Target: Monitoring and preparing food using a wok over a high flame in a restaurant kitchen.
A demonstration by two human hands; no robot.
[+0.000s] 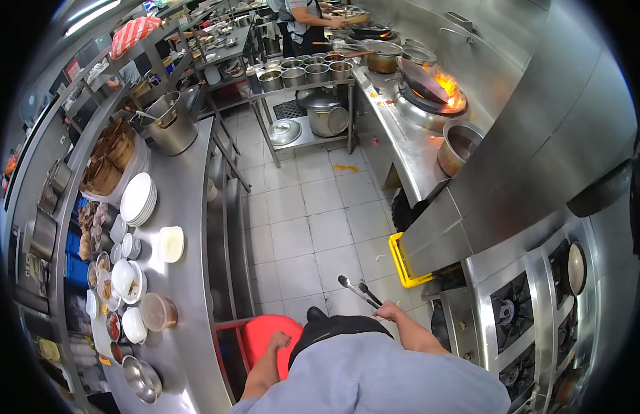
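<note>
My right hand (387, 311) grips a pair of metal tongs (357, 291) with dark tips, pointing forward over the tiled floor. The two arms of the tongs are slightly apart, with nothing between them. My left hand (280, 340) hangs loosely curled at my side, nothing visible in it. Below that hand is a round red plastic lid or bin top (260, 331), beside the steel counter (190, 290). Whether the hand touches it I cannot tell.
Left, the counter carries a plate stack (138, 199), bowls and a stockpot (170, 124). A gas range (483, 290) stands right, near a yellow frame (397, 259). Flames rise around a wok (423, 83) ahead. Farther off works a person (299, 20). An orange spill (345, 167) marks the floor.
</note>
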